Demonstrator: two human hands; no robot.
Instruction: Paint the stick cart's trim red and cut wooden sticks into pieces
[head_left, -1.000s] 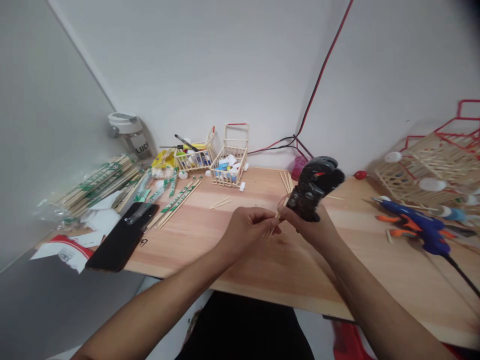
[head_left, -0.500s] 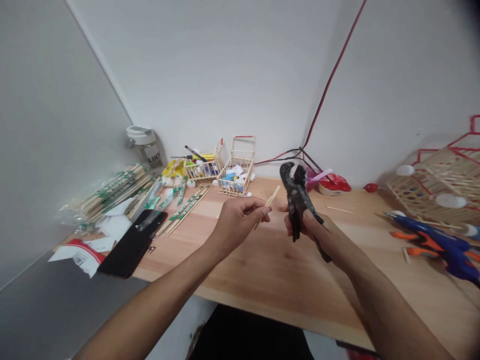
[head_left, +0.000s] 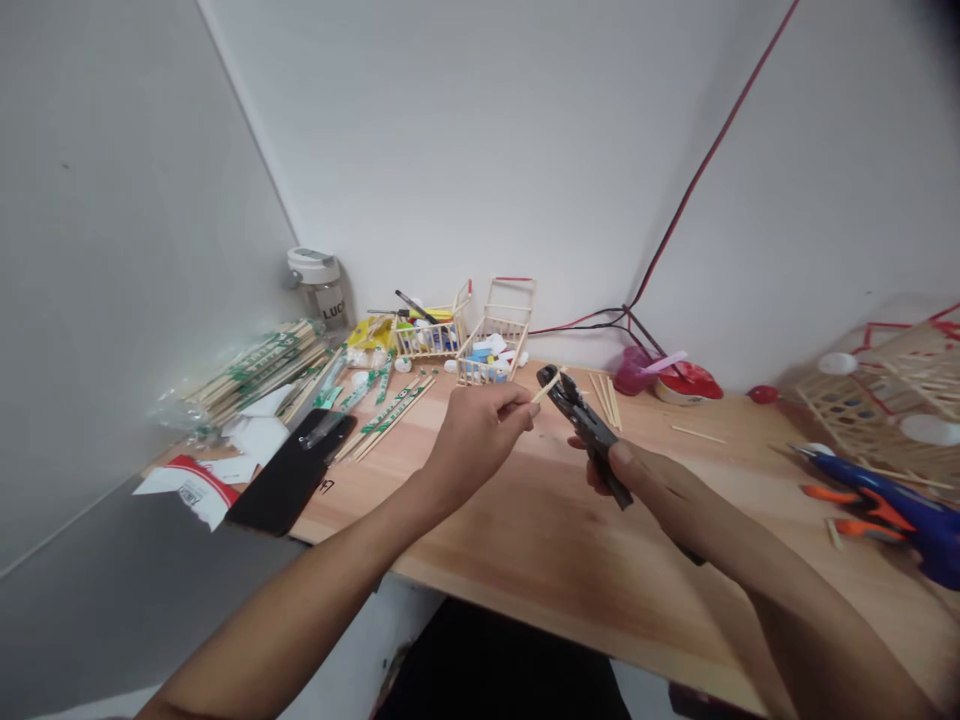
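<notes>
My left hand (head_left: 476, 435) is closed in a pinch on a thin wooden stick (head_left: 547, 387). The stick's far end reaches the jaws of a black hand-held cutter (head_left: 592, 430); whether the blade touches it I cannot tell. Wrapped round the cutter's handles is my right hand (head_left: 649, 475), and part of the lower handle is hidden under it. Several loose sticks (head_left: 606, 400) lie on the wooden table (head_left: 517, 540) just behind the cutter. Two small stick-built carts, one (head_left: 491, 355) filled with blue and white bits, stand behind my left hand.
At the left are a bundle of wrapped chopsticks (head_left: 255, 375), a black phone (head_left: 289, 475) and a lidded bottle (head_left: 319, 285). A blue glue gun (head_left: 870, 490) and a stick-built basket (head_left: 855, 400) are at the right. A red bowl (head_left: 690, 383) sits near the wall.
The cutter has tilted left and its jaws have come to the stick in my left hand. Loose sticks behind it now show. The whole view has shifted slightly.
</notes>
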